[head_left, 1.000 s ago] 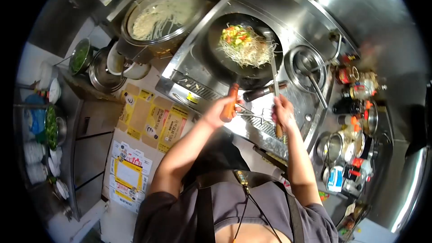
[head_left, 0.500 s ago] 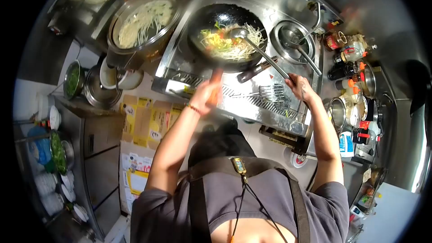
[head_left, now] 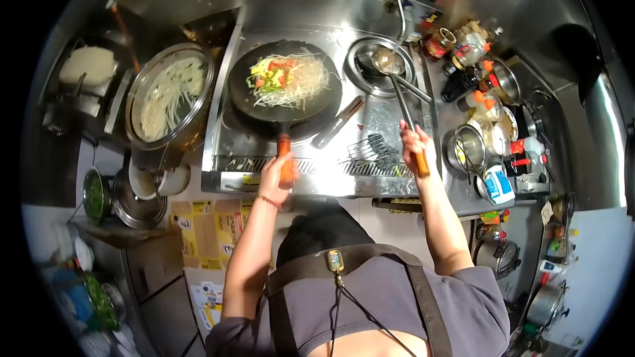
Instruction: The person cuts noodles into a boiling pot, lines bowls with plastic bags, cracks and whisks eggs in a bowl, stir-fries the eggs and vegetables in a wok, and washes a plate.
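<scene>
My left hand [head_left: 279, 175] is wrapped round the orange-brown handle of a black wok [head_left: 241, 102]. In the wok lie pale noodle-like strands or sprouts [head_left: 304, 82] with yellow, red and green pieces [head_left: 272, 74]. My right hand [head_left: 417, 147] grips the wooden end of a long metal ladle [head_left: 388, 63], whose bowl is over the round metal basin [head_left: 360, 86] right of the wok. Between wok and basin, a dark-handled utensil [head_left: 337, 122] and a slotted wire-like tool [head_left: 372, 151] lie on the steel stove top.
A large pot [head_left: 139, 116] of pale liquid and strands stands left of the stove. Sauce bottles [head_left: 460, 82], a steel bowl [head_left: 466, 147] and a blue-and-white packet [head_left: 497, 185] crowd the right side. A bowl of greens [head_left: 96, 197] is at the left.
The ladle has moved from the food in the wok to over the basin at the right. The view has shifted, and the wok's contents have moved and been turned about.
</scene>
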`<state>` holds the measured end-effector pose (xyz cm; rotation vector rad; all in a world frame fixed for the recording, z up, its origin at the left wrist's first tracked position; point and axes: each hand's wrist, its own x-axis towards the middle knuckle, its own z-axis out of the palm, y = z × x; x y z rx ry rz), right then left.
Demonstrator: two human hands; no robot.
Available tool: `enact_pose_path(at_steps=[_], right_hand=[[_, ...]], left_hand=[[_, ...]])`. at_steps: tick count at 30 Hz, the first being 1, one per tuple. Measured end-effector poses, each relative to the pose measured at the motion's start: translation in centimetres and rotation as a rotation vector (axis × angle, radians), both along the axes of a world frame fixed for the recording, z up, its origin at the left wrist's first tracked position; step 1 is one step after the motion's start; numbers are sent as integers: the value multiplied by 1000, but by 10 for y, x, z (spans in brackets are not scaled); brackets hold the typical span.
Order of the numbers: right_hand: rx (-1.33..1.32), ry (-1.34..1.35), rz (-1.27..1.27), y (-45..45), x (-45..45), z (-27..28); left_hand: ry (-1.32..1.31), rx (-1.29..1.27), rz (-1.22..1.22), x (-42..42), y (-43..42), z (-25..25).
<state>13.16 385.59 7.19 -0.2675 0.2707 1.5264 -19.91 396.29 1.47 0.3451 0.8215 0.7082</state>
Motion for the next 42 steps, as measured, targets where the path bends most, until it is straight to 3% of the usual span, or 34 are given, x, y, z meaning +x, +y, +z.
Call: enact_pose_path(at_steps=[3, 6, 12, 16, 18, 20, 22, 23, 25, 26, 27, 28, 29, 32, 34, 36, 38, 40, 42], right_hand=[[-50, -19, -20, 20, 30, -19], [-66, 17, -14, 22, 33, -12], [-104, -250, 156, -23, -6, 24], [-370, -957, 445, -5, -45, 58], [-406, -1299, 484, 29, -61, 33], [-406, -1864, 490, 69, -78, -17], [-310, -1941, 736, 84, -98, -23], [80, -2471, 493, 81, -82, -56], [65, -2585, 804, 48, -63, -19], [114, -2674, 742, 23, -51, 2], [-51, -2624, 879, 7, -51, 40], [-69, -2654, 921, -10, -24, 39], [81, -2704, 722, -27, 5, 36], [-540, -1326, 461, 2, 86, -13], [-49, -2647, 893, 50, 26, 44], [131, -2846, 824, 95, 30, 16], [379, -2859, 457, 100, 31, 24], [275, -2745, 486, 93, 55, 29], [185, -2429, 603, 84, 85, 23]], left_hand=[[-158, -57, 8, -2, -9, -4], [-147, -74, -2, -3, -7, -6], [-182, -69, -16, -4, -8, -9], [-372, -258, -7, -1, 1, -13], [-446, -233, -62, 0, 8, -18], [-378, -218, -63, 3, 9, -24], [-300, -219, -21, 9, 5, -17], [-261, -137, -26, 7, 3, -16], [-185, -42, -17, -2, -7, 3], [-154, -42, -25, -12, -19, 20], [-181, -94, -16, -25, -35, 26], [-113, -48, -64, -37, -52, 24], [-135, -62, -12, -43, -68, 32], [-12, -18, -45, -34, -52, 35], [-62, 97, -60, -10, -17, 11], [-111, 66, -82, 0, -12, -22], [-80, 166, -14, 4, -41, -24], [-216, -11, -65, -19, -73, -6], [-258, -82, 38, -7, -70, 3]])
